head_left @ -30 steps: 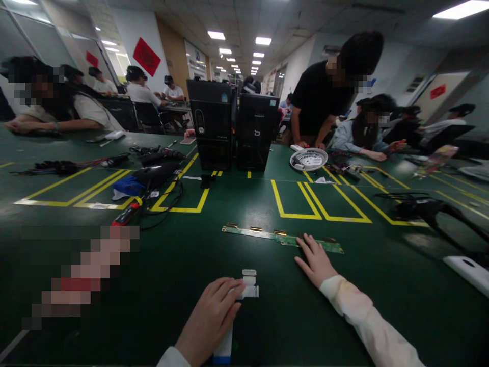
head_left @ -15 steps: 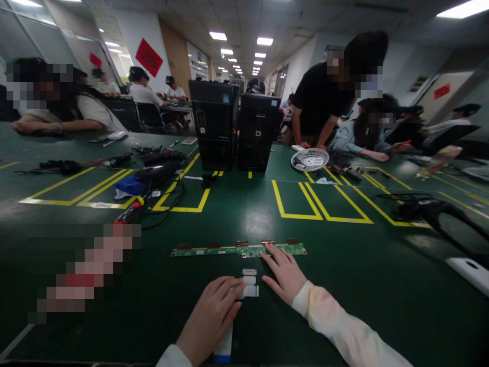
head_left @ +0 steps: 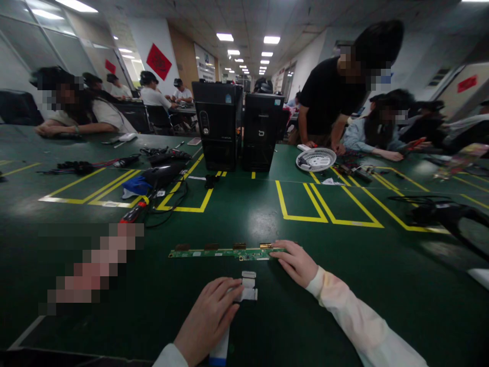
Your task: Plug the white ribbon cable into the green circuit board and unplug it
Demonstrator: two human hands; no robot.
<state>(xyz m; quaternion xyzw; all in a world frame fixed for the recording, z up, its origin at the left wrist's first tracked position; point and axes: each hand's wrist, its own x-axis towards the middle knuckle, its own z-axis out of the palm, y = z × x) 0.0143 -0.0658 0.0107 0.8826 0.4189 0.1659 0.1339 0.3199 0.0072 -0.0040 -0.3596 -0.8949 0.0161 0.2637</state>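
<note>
A long narrow green circuit board [head_left: 214, 252] lies flat on the green table [head_left: 267, 316] in front of me. My right hand [head_left: 296, 262] covers its right end, fingers bent over the board's edge and holding it. My left hand [head_left: 210, 316] lies flat with fingers spread on a white flat ribbon cable [head_left: 248, 288], pressing it to the table. The cable's end points toward the board and stops a little short of it.
Two black computer towers [head_left: 239, 125] stand mid-table. A white round basket [head_left: 315, 159] sits right of them, tools and cables [head_left: 153, 176] to the left. Yellow tape boxes [head_left: 305, 204] mark the table. A person in black leans over the far side; others sit around.
My right hand slid the circuit board from the right to the left and closer, until it lies just beyond the cable's end. My left hand stayed on the cable.
</note>
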